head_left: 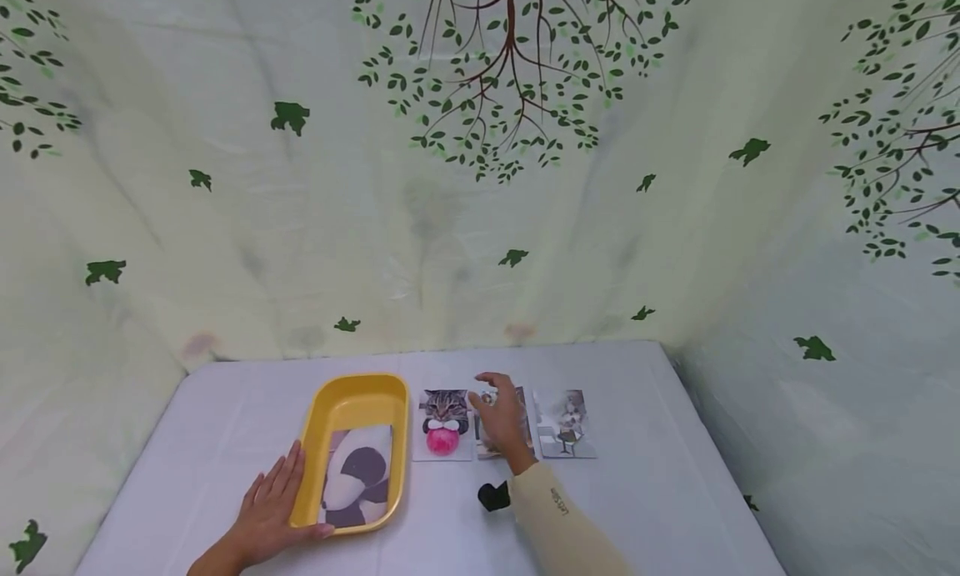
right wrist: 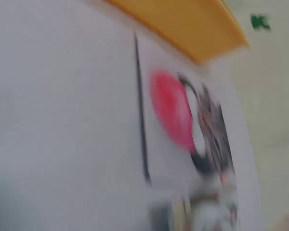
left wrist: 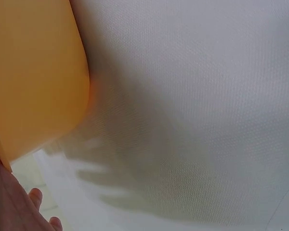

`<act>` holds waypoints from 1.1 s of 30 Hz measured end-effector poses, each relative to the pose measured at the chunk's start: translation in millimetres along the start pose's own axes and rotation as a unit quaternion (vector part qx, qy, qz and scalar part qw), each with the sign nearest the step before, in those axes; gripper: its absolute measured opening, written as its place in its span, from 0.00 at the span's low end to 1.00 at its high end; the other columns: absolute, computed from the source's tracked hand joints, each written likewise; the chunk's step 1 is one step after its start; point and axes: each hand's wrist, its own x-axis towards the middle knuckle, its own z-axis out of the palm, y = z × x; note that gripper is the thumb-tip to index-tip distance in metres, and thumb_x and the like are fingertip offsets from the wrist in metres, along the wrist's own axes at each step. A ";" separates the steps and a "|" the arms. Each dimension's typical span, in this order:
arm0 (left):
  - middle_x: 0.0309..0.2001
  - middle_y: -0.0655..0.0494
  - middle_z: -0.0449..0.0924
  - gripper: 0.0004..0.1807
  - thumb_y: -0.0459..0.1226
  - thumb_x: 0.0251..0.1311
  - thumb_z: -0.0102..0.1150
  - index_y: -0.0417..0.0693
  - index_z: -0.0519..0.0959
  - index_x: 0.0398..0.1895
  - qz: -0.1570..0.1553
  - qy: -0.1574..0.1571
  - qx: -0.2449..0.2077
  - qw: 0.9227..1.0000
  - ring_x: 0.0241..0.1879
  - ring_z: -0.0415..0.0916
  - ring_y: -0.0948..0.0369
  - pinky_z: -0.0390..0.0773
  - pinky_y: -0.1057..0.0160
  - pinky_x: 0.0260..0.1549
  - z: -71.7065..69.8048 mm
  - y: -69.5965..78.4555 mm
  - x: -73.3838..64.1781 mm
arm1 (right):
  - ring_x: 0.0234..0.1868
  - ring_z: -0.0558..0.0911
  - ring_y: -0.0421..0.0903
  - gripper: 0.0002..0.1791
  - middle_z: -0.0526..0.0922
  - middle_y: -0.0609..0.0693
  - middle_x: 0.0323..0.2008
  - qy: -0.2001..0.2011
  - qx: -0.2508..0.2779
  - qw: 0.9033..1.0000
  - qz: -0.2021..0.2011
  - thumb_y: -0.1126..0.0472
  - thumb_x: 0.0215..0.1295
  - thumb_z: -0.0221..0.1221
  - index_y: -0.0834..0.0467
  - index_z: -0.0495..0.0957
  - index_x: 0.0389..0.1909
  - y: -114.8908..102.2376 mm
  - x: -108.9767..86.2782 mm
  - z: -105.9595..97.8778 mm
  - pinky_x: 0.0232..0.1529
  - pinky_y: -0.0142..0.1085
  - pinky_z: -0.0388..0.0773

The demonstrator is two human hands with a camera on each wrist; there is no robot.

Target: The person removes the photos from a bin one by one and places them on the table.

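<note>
A yellow tray (head_left: 355,386) lies on the left side of the table, and a panda picture card (head_left: 363,468) is in its near part. My left hand (head_left: 272,509) rests against the tray's left side, fingers extended along it and thumb at the near rim. My right hand (head_left: 502,418) is over the middle picture card (head_left: 530,422) of a row of three, partly covering it. Its thumb and index finger are bent and apart, with nothing between them. Left of it lies a card with a cat and a pink ball (head_left: 446,426); to its right, a pale card (head_left: 567,424).
A white cloth covers the table (head_left: 660,509). A black object (head_left: 493,498) shows beside my right sleeve. Behind the table hangs a pale curtain (head_left: 420,251) printed with leaves and branches. The right wrist view is blurred.
</note>
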 end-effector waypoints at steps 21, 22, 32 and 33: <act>0.76 0.40 0.28 0.71 0.66 0.45 0.62 0.35 0.30 0.74 -0.019 -0.017 0.012 1.000 0.69 0.39 0.34 0.38 0.30 0.61 4.6 -4.9 -1.0 | 0.59 0.73 0.39 0.21 0.77 0.38 0.55 -0.230 -0.117 0.966 -0.020 0.55 0.61 0.65 0.46 0.75 0.55 -51.1 -55.6 120.7 0.60 0.35 0.70; 0.76 0.40 0.28 0.71 0.66 0.45 0.62 0.35 0.30 0.74 -0.018 -0.018 0.011 1.000 0.69 0.39 0.34 0.38 0.30 0.61 4.4 -5.0 -0.5 | 0.59 0.73 0.38 0.21 0.77 0.38 0.55 -0.232 -0.118 0.965 -0.020 0.55 0.61 0.65 0.46 0.75 0.55 -52.5 -55.7 123.0 0.61 0.35 0.70; 0.76 0.40 0.28 0.70 0.65 0.46 0.62 0.36 0.29 0.74 -0.008 -0.011 0.011 1.000 0.69 0.39 0.34 0.38 0.29 0.61 2.1 -1.4 2.7 | 0.53 0.75 0.38 0.23 0.76 0.38 0.52 -0.228 -0.179 0.957 0.014 0.51 0.56 0.69 0.46 0.77 0.54 -70.4 -47.4 136.6 0.58 0.33 0.72; 0.76 0.40 0.27 0.70 0.65 0.46 0.61 0.37 0.28 0.74 -0.009 -0.012 0.013 1.000 0.69 0.39 0.34 0.38 0.29 0.61 1.9 -1.1 3.0 | 0.52 0.75 0.38 0.23 0.76 0.38 0.52 -0.228 -0.178 0.957 0.024 0.51 0.56 0.69 0.47 0.77 0.54 -72.1 -45.8 137.7 0.57 0.33 0.72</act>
